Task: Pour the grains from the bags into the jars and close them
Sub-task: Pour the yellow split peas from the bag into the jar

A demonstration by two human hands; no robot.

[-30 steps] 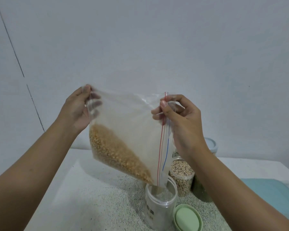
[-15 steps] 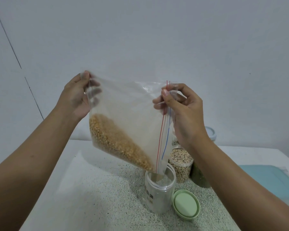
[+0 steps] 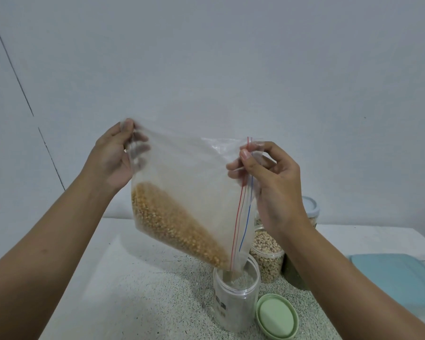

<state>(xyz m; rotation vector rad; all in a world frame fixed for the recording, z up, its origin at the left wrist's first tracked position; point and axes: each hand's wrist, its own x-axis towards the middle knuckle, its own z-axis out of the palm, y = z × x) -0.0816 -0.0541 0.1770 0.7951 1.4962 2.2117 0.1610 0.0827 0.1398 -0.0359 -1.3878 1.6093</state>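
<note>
A clear zip bag holding yellow grains hangs tilted, its zip corner dipping into the mouth of a clear open jar on the speckled counter. My left hand pinches the bag's bottom corner high at the left. My right hand pinches the zip edge at the top right. The grains lie along the bag's lower edge, down to the zip. A green lid lies flat on the counter, right of the jar.
Behind the open jar stand an open jar of pale grains, a dark jar and a jar with a pale blue lid. A light blue board lies at the right. A white wall is close behind the counter.
Both hands and the bag sit slightly higher than a second ago, and the bag is tilted a little more steeply; its corner stays in the jar's mouth.
</note>
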